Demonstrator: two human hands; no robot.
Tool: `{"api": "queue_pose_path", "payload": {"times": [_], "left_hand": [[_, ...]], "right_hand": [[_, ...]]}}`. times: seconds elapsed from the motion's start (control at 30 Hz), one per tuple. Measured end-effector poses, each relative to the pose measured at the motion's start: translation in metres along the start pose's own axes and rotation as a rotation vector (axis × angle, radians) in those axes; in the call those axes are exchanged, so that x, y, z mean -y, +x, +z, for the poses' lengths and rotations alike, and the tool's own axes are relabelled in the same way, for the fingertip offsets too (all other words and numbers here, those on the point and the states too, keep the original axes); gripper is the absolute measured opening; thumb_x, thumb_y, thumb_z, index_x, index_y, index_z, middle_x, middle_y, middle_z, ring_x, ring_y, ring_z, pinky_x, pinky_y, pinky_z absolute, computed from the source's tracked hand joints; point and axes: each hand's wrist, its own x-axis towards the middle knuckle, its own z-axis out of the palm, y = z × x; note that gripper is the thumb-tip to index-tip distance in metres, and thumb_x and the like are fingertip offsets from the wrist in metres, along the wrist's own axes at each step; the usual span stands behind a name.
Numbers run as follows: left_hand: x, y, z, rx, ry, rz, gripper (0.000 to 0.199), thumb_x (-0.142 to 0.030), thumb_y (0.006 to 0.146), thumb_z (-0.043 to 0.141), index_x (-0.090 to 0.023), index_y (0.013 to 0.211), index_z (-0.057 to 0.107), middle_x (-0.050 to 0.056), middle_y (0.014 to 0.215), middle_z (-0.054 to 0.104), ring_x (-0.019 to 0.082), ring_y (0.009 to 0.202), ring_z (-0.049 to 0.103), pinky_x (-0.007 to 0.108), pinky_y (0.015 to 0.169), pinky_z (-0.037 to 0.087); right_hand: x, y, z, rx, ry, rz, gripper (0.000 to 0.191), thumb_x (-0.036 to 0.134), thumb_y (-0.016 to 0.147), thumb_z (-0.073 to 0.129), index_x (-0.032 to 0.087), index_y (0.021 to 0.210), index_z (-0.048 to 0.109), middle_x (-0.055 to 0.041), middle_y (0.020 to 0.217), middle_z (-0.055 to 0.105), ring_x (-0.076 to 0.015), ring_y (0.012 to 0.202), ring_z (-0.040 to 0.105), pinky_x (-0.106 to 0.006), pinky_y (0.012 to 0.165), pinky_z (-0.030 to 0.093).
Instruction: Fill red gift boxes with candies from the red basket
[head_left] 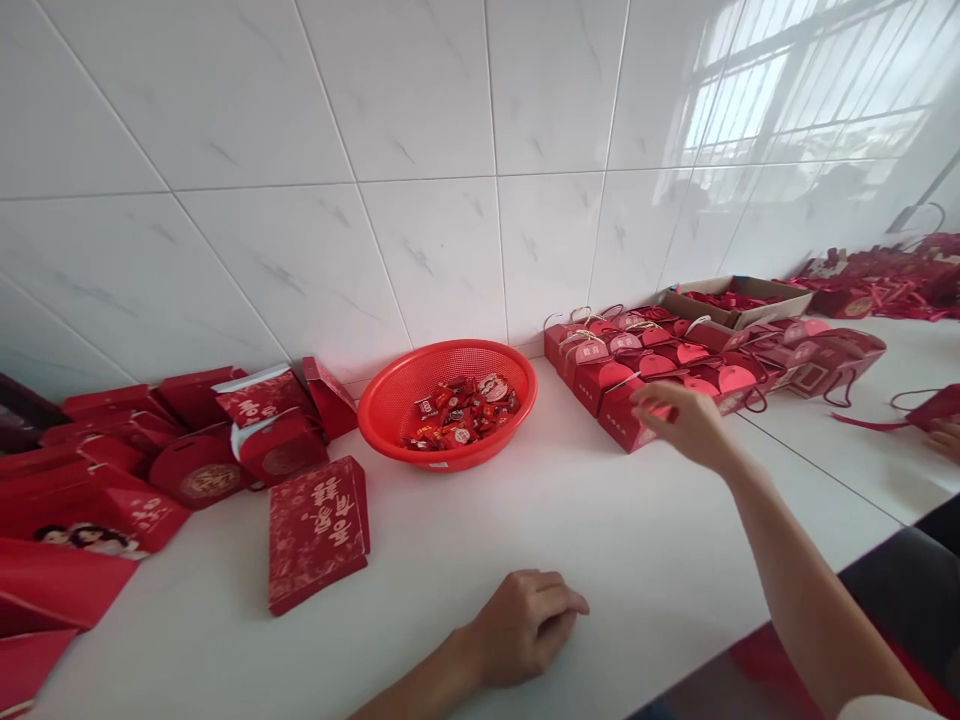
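My left hand (531, 628) rests on the white table with its fingers curled in, and nothing shows in it. Over the front edge of a block of red gift boxes (615, 402), my right hand (688, 428) hangs with fingers loosely bent and apart, holding nothing visible. These boxes have scalloped tops and thin cord handles. Between the hands and the wall stands a red plastic basket (382, 425) with small red-wrapped sweets (461, 420) in it. A flat red box (319, 530) with pale lettering lies to the left of my left hand.
Red boxes and bags (202, 470) crowd the left end. Behind the gift boxes sits an open cardboard box (772, 312) of red ribbon-like pieces. More red items (877, 280) lie far right. A co-worker's hand (946, 438) touches a red corded box at the right edge. A tiled wall (427, 240) backs the table.
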Motion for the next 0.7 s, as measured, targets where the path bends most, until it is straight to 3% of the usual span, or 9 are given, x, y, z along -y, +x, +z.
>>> {"api": "queue_pose_path", "payload": {"times": [0.1,0.17,0.3,0.4,0.5,0.63,0.7], "left_hand": [[-0.003,0.001,-0.003,0.009,-0.002,-0.008,0.026,-0.016,0.091,0.047,-0.017,0.100,0.072,0.006,0.079,0.072,0.015,0.065,0.064,0.025,0.068,0.052],[-0.006,0.003,-0.008,0.017,0.003,-0.004,0.026,-0.016,0.091,0.047,-0.017,0.100,0.071,0.005,0.079,0.072,0.015,0.067,0.066,0.025,0.071,0.053],[-0.010,0.003,-0.030,-0.034,0.092,-0.006,0.025,-0.018,0.091,0.047,-0.019,0.101,0.070,0.005,0.083,0.075,0.016,0.075,0.069,0.027,0.079,0.054],[-0.014,0.000,-0.063,-0.123,0.207,-0.007,0.025,-0.018,0.094,0.046,-0.019,0.101,0.070,0.006,0.087,0.076,0.016,0.076,0.070,0.027,0.078,0.054],[-0.016,-0.013,-0.111,-0.287,0.355,-0.088,0.023,-0.019,0.097,0.048,-0.018,0.101,0.071,0.006,0.089,0.077,0.016,0.082,0.071,0.027,0.080,0.054],[-0.022,-0.058,-0.182,-0.628,0.569,-0.357,0.022,-0.024,0.096,0.050,-0.020,0.099,0.072,0.004,0.092,0.076,0.016,0.082,0.071,0.024,0.078,0.055],[-0.025,-0.092,-0.210,-0.867,0.712,-0.512,0.022,-0.032,0.092,0.055,-0.021,0.097,0.073,0.005,0.097,0.077,0.019,0.089,0.071,0.028,0.085,0.056]], "right_hand": [[0.025,-0.020,0.032,0.373,0.263,-0.102,0.023,0.040,0.087,0.058,0.019,0.086,0.068,-0.0064,0.084,0.073,-0.0191,0.074,0.066,-0.030,0.070,0.052],[0.040,-0.032,0.056,0.580,0.347,-0.130,0.023,0.038,0.088,0.057,0.018,0.085,0.068,-0.0058,0.079,0.072,-0.0182,0.073,0.066,-0.029,0.069,0.052],[0.060,-0.052,0.103,0.855,0.438,-0.159,0.018,0.027,0.085,0.054,0.016,0.080,0.068,-0.0033,0.071,0.067,-0.0142,0.064,0.059,-0.025,0.062,0.047],[0.066,-0.066,0.130,0.947,0.469,-0.225,0.016,0.023,0.082,0.054,0.016,0.074,0.066,-0.0009,0.066,0.062,-0.0120,0.060,0.052,-0.023,0.058,0.042],[0.066,-0.076,0.145,0.979,0.490,-0.222,0.014,0.016,0.078,0.053,0.016,0.078,0.067,0.0000,0.069,0.061,-0.0109,0.060,0.049,-0.022,0.058,0.039],[0.063,-0.080,0.149,0.970,0.486,-0.178,0.015,0.013,0.076,0.051,0.017,0.076,0.065,0.0001,0.070,0.059,-0.0112,0.061,0.046,-0.022,0.058,0.038],[0.062,-0.081,0.148,0.964,0.474,-0.182,0.015,0.014,0.077,0.051,0.018,0.077,0.065,-0.0003,0.071,0.060,-0.0117,0.062,0.047,-0.023,0.058,0.038]]}}
